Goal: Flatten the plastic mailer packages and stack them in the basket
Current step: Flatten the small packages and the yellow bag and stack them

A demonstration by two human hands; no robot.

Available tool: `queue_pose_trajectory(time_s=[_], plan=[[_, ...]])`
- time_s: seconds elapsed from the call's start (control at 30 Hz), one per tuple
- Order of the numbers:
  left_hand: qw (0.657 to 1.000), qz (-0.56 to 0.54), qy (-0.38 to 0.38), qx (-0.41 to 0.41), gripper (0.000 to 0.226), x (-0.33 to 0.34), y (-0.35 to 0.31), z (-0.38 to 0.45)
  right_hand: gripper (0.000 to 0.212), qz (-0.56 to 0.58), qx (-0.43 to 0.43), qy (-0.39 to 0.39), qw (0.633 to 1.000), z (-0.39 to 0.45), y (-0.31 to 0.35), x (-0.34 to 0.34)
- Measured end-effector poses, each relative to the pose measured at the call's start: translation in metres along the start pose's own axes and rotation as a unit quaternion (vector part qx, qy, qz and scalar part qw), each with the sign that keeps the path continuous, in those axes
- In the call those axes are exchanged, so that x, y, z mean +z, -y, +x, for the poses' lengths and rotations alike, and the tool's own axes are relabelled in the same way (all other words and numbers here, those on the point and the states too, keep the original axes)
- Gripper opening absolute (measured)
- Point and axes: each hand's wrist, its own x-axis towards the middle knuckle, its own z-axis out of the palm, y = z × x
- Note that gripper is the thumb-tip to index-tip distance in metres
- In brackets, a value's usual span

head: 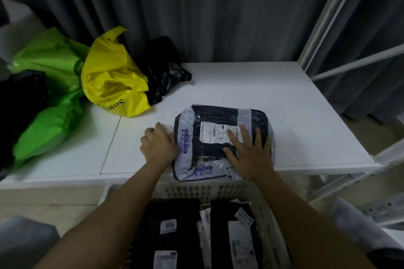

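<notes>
Our right hand (249, 155), fingers straight, pressed the grey mailer (220, 140) flat. At nine o'clock, our left hand (158, 145) pinched its flap, likely steadying it.

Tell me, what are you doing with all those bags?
A person is flattening a grey plastic mailer on the white table. The right hand presses flat on top of it, while the left hand holds its left edge. Below the table's near edge, a white basket already holds dark flattened packages. Yellow, green and black bags wait at the table's left.
</notes>
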Motion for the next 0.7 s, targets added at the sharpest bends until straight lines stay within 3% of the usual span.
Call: queue_pose_trajectory(time_s=[0.13,0.27,0.33,0.43,0.57,0.7], plan=[[0.994,-0.057,0.086,-0.046,0.051,-0.010,0.009,0.003,0.064,-0.002,0.012,0.025,1.000,-0.001,0.001,-0.004],[0.975,-0.169,0.140,-0.039,0.022,-0.014,0.015,0.000,0.064,0.003,0.033,0.046,0.998,-0.004,0.007,-0.009],[0.967,-0.202,0.143,-0.056,0.020,-0.020,0.016,-0.005,0.064,0.004,0.043,0.053,0.998,-0.006,0.011,-0.010],[0.980,-0.169,0.055,-0.085,0.033,-0.040,0.015,-0.003,0.065,-0.003,0.047,0.047,0.998,-0.007,0.015,-0.010],[0.982,-0.185,-0.046,0.001,0.021,-0.075,0.022,0.003,0.065,-0.003,0.032,0.068,0.997,-0.006,0.033,-0.013],[0.973,-0.183,-0.138,0.032,0.014,-0.106,0.027,0.007,0.066,-0.001,0.011,0.086,0.996,0.003,0.064,-0.014]])
